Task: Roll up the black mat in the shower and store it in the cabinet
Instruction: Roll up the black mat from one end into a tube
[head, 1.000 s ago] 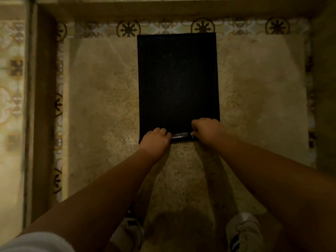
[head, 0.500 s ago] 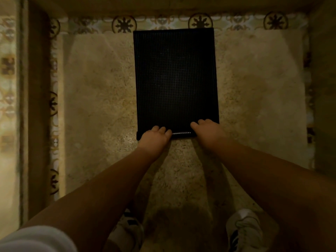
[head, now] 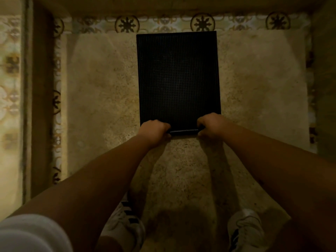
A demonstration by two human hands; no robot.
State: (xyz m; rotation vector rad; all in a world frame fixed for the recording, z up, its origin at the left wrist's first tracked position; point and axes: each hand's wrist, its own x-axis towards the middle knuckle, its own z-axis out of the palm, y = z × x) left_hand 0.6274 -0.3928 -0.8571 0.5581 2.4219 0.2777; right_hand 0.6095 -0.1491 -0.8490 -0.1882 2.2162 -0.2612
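A black rubber mat (head: 178, 79) with a fine grid surface lies flat on the beige shower floor (head: 101, 99), its far edge near the patterned tile border. Its near edge is curled into a thin roll (head: 183, 132). My left hand (head: 154, 130) grips the roll's left end with fingers curled over it. Over the right end my right hand (head: 211, 126) is closed the same way. No cabinet is in view.
A patterned tile border (head: 201, 22) runs along the far wall and the left side. A raised threshold (head: 38, 106) bounds the floor on the left, a dark wall (head: 325, 88) on the right. My two white shoes (head: 125, 226) stand near the bottom.
Both hands have curled tighter over the mat's near edge and moved apart toward its corners. The roll at that edge is a little thicker and further forward.
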